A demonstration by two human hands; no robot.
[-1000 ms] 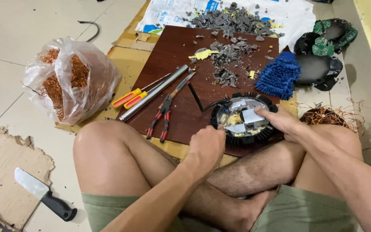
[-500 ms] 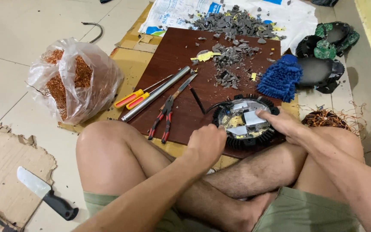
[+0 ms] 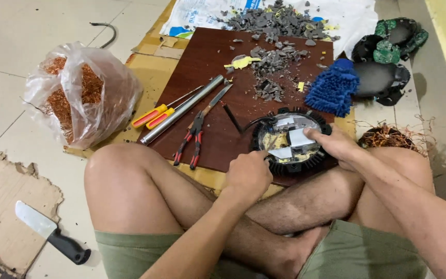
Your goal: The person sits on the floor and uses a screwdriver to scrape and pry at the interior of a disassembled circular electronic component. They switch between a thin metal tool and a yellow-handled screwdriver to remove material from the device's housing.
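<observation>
The round black finned motor part [image 3: 291, 140] lay on the dark brown wooden board [image 3: 207, 77], near its front edge. The left hand [image 3: 247, 173] gripped a thin blade; the right hand [image 3: 336, 146] pinned its rim. A slip might cut those fingers.

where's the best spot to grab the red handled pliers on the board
Grip the pliers by the two red handles, coming from above at the near end by the knee. The handles lie flat, slightly spread, pointing toward the person; the jaws point away beside the metal tube.

2 screwdrivers [image 3: 152, 116], 1 pliers [image 3: 191, 139], 1 knife [image 3: 51, 233], 1 bag [image 3: 83, 98]
</observation>
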